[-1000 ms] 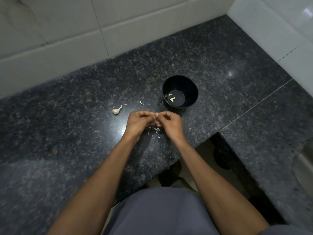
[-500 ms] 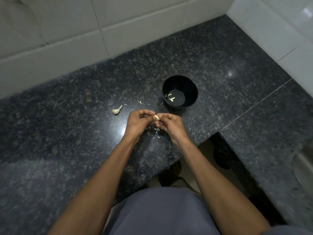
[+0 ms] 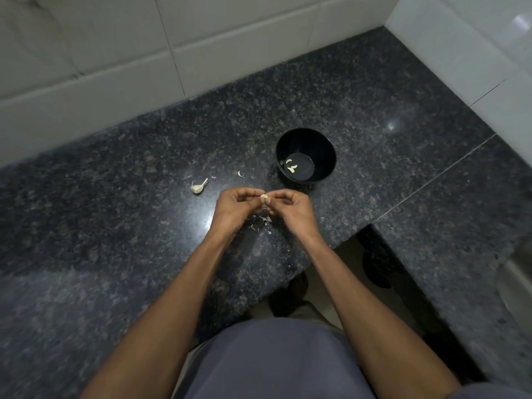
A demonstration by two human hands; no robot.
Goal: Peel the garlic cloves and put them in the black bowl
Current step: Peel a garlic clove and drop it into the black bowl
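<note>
Two bare hands meet just in front of the round black bowl (image 3: 306, 154), on its near-left side, above the dark speckled granite counter (image 3: 115, 226). The left hand (image 3: 236, 204) and the right hand (image 3: 290, 207) both have their fingers curled in, and between their fingertips they pinch one small pale garlic clove (image 3: 263, 198); the clove is held above the counter, close to the bowl but outside it. How much skin is left on it is too small to tell.

Inside the bowl, on the left part of its floor, lie a few pale peeled cloves (image 3: 291, 167). Below the hands, nearer to the person than the bowl, thin whitish scraps of peel (image 3: 263, 221) are scattered on the counter. Left of the bowl, a small curved pale sliver (image 3: 241, 174) lies near its wall, and farther left, well apart from it, lies an unpeeled garlic piece with a short stalk (image 3: 198, 187). Beyond the bowl, pale wall tiles (image 3: 201, 53) rise from the counter's far edge.
</note>
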